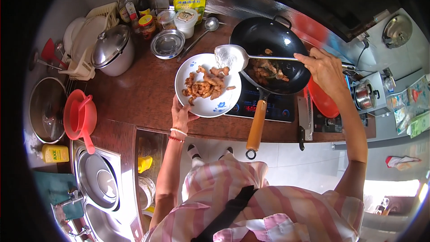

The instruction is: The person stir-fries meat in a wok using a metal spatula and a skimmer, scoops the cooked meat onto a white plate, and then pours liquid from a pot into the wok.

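My left hand (181,113) grips the near left rim of a white plate with blue flowers (231,102). Browned fried meat pieces (205,85) lie heaped on it. My right hand (321,68) holds the handle of a metal wok spatula (231,57), whose blade reaches over the plate's upper right rim. Beneath the spatula sits a black wok (250,33) with a wooden handle (258,126). More meat pieces (268,70) and some liquid are in the wok, partly hidden by the spatula. The wok rests on an induction cooker (282,112) with a lit red display.
A cleaver (305,114) lies right of the cooker, its handle past the counter edge, beside a red lid or basin (324,99). A lidded pot (112,52), glass lidded bowl (168,44) and ladle (211,24) stand behind left. Sink (97,178) lies at lower left.
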The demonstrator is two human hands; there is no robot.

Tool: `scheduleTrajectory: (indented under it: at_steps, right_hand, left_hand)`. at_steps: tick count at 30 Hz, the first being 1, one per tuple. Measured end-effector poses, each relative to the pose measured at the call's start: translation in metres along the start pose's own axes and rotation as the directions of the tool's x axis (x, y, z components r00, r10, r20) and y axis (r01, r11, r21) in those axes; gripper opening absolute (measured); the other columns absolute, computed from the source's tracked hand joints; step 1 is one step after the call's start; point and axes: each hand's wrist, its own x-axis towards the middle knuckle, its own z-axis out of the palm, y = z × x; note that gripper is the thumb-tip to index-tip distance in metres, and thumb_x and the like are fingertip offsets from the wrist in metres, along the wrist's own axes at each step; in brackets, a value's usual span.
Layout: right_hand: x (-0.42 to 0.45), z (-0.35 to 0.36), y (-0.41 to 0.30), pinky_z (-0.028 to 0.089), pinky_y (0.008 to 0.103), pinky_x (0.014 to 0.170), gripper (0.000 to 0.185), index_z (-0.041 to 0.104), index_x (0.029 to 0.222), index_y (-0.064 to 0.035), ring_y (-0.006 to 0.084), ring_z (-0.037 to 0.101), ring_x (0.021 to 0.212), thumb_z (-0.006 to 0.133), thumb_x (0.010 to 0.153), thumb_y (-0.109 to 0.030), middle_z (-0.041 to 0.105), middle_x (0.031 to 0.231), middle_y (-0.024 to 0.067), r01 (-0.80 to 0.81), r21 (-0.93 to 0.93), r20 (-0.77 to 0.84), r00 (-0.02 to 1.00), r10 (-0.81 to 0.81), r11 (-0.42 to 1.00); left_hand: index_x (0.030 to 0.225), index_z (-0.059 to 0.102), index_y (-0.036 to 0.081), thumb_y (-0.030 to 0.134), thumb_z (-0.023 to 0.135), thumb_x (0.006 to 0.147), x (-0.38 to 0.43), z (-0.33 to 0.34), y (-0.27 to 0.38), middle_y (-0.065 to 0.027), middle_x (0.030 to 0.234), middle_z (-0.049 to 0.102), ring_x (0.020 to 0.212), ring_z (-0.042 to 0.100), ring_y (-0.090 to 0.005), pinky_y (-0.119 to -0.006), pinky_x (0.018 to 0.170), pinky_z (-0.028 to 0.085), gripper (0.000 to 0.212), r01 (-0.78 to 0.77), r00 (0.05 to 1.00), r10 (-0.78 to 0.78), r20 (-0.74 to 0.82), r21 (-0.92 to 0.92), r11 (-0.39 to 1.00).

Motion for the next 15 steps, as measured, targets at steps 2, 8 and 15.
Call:
scheduleTrajectory:
  at_steps: [2, 8, 15]
  right_hand:
    - [-0.001, 0.001, -0.013, 0.046, 0.0325, 0.062, 0.041, 0.066, 0.098, -0.0179, 0.0195, 0.052, 0.069, 0.057, 0.064, 0.004, 0.049, 0.069, 0.0044, 0.114, -0.138, -0.164, 0.977, -0.136, 0.984]
    - [-0.01, 0.002, -0.029, 0.045, 0.0311, 0.062, 0.041, 0.065, 0.1, -0.0181, 0.0192, 0.051, 0.071, 0.057, 0.066, 0.004, 0.049, 0.07, 0.0047, 0.088, -0.194, -0.164, 0.979, -0.121, 0.977]
    - [-0.017, 0.021, 0.057, 0.044, 0.0341, 0.076, 0.036, 0.064, 0.102, -0.0231, 0.0217, 0.059, 0.079, 0.067, 0.067, -0.012, 0.064, 0.091, 0.0079, -0.37, 0.394, 0.339, 0.909, 0.241, 0.841]
  left_hand:
    - [0.125, 0.033, 0.011, -0.006, 0.038, 0.074, -0.005, -0.005, -0.001, -0.0135, 0.095, 0.056, 0.07, 0.063, -0.0242, -0.035, 0.052, 0.057, 0.054, 0.017, 1.0, -0.017, -0.009, -0.013, 1.0]
    - [0.119, 0.037, 0.009, 0.0, 0.041, 0.072, -0.013, -0.016, -0.004, -0.01, 0.089, 0.055, 0.07, 0.063, -0.0235, -0.035, 0.054, 0.057, 0.048, 0.012, 1.0, -0.012, -0.012, -0.038, 0.999]
    - [0.124, 0.035, 0.01, 0.001, 0.043, 0.074, -0.006, -0.016, -0.008, -0.0112, 0.102, 0.054, 0.075, 0.062, -0.0238, -0.031, 0.05, 0.056, 0.051, -0.016, 1.0, 0.015, -0.017, -0.046, 0.999]
